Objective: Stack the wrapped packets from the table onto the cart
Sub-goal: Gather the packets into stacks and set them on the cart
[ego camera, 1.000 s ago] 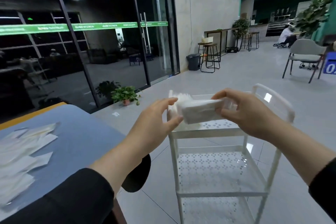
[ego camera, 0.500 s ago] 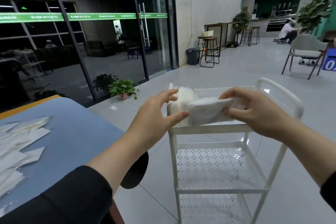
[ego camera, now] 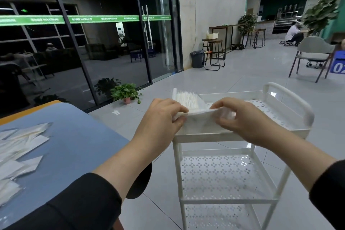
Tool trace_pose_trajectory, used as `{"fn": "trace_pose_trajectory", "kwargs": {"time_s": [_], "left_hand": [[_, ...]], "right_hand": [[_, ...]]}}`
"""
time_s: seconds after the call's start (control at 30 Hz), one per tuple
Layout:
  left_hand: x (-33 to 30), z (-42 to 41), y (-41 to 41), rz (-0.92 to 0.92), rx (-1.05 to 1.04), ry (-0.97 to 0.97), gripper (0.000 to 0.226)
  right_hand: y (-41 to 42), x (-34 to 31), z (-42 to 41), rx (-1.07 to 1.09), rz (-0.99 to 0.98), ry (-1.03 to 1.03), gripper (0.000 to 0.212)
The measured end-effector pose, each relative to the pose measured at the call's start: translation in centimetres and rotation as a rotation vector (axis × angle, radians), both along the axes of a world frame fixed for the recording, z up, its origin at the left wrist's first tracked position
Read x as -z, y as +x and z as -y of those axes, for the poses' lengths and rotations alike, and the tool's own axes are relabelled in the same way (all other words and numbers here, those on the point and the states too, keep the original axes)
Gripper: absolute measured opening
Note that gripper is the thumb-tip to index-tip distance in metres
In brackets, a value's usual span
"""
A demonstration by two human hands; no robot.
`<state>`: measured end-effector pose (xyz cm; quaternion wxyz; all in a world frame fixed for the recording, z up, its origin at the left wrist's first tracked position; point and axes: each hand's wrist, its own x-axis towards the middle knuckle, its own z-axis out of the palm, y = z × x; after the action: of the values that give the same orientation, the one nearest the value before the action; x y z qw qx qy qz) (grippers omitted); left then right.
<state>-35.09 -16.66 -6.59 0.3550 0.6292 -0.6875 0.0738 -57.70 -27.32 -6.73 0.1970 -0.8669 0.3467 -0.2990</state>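
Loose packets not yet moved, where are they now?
Head view, far left: the loose packets lie scattered on the blue table, left of the left hand and the white cart.

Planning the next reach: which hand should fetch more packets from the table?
Left. The left hand is on the side of the table, where loose packets lie; the right hand is over the cart.

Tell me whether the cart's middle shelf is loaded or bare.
Bare. The middle shelf of the cart shows only its perforated surface; packets stand solely on the top shelf, in a row.
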Motion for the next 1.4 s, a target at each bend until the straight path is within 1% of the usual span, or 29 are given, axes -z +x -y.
{"fn": "trace_pose_trajectory", "kwargs": {"time_s": [0.07,0.17,0.3,0.37,0.43,0.5,0.63,0.8,0.97,1.1,1.2,1.27,1.4], "left_hand": [[0.5,0.1,0.1,0.058,-0.006,-0.054,0.015],[1.3,0.1,0.3,0.127,-0.045,-0.111,0.020],[1.9,0.3,0.6,0.207,-0.047,-0.148,0.024],[1.7,0.0,0.4,0.188,-0.038,-0.144,0.024],[1.3,-0.6,0.1,0.137,-0.045,-0.084,0.033],[1.1,-1.1,-0.1,0.138,-0.048,-0.017,0.042],[0.8,-1.6,-0.3,0.146,-0.051,0.038,0.039],[0.3,-2.3,-0.7,0.161,-0.063,0.091,0.049],[-0.8,-3.1,-0.7,0.075,-0.091,0.067,0.050],[-2.2,-4.9,0.2,0.043,-0.154,0.044,0.045],[-3.1,-7.3,1.9,0.026,-0.215,0.010,0.040],[-3.8,-9.7,3.8,0.025,-0.280,-0.005,0.041],[-4.6,-17.0,9.8,0.014,-0.445,-0.007,0.041]], "right_hand": [[0.0,0.3,0.0,-0.035,-0.048,-0.034,0.028],[-0.3,0.6,0.1,-0.046,-0.121,-0.097,0.034],[-0.8,0.7,0.0,-0.033,-0.136,-0.095,0.039],[-1.0,0.7,-0.2,-0.054,-0.140,-0.087,0.040],[-1.2,0.5,-0.3,-0.075,-0.133,-0.086,0.041],[-1.4,0.3,-0.5,-0.087,-0.136,-0.083,0.044],[-1.7,-0.1,-0.6,-0.091,-0.101,-0.070,0.052],[-1.6,-1.0,-1.1,-0.073,-0.051,-0.056,0.052],[-0.6,-3.1,-2.3,-0.040,0.059,-0.055,0.052],[1.1,-5.3,-4.2,-0.036,0.094,-0.077,0.043],[3.5,-6.7,-6.4,-0.079,0.118,-0.074,0.041],[6.0,-7.4,-8.5,-0.135,0.118,-0.065,0.045],[13.7,-8.0,-14.2,-0.301,0.069,-0.057,0.062]]}}
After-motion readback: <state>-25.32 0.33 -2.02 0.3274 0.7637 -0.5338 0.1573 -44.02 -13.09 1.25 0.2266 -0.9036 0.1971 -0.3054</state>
